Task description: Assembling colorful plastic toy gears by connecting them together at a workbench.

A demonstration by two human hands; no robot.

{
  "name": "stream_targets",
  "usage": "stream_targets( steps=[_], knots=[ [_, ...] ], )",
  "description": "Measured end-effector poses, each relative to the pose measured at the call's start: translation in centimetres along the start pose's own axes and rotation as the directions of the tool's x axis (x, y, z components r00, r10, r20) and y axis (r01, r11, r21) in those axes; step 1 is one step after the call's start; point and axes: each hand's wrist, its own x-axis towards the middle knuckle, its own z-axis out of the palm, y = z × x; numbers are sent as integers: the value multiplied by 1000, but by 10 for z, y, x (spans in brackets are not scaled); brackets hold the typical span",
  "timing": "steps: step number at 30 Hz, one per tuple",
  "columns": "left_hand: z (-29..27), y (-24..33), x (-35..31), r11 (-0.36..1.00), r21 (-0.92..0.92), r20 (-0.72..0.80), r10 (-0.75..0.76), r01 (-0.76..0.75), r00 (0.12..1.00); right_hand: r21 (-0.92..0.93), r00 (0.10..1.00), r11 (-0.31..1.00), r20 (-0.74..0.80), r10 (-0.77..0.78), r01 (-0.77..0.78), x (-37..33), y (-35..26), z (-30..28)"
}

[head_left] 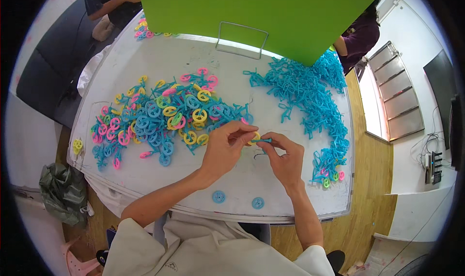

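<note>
Over the near middle of the white table (193, 172), my two hands meet fingertip to fingertip. My left hand (219, 155) pinches a small yellow plastic wheel (256, 137), partly hidden by the fingers. Between the thumb and fingers of my right hand (286, 162) is a slim blue plastic piece (264, 141), its end against the wheel. Left of my hands spreads a heap of blue, pink and yellow wheels (152, 113), many with blue stems. A pile of blue forked pieces (302, 92) lies to the right. Two loose blue wheels (219, 196) lie near the front edge.
A large green panel (261, 14) rises across the far side, with a wire frame (242, 38) before it. Co-workers sit at the far left (116, 9) and far right (361, 36). A dark plastic bag (63, 193) is beyond the table's left side.
</note>
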Motion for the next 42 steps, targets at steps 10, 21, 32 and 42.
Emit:
stream_targets(
  steps=[10,21,32,42],
  knots=[
    [6,0,-6,994,-105,-61,-40,34,997,337,964,906,17,265,-255,-4,9,14],
    [-1,-5,-5,926,333,-32,197,-175,980,110,978,978,-93,189,-178,-8,1,18],
    [-3,-1,1,995,83,104,47,-56,993,290,979,936,96,181,-201,-2,11,2],
    [33,30,14,972,-82,189,-200,219,961,497,978,861,102,-181,107,4,22,-22]
  ],
)
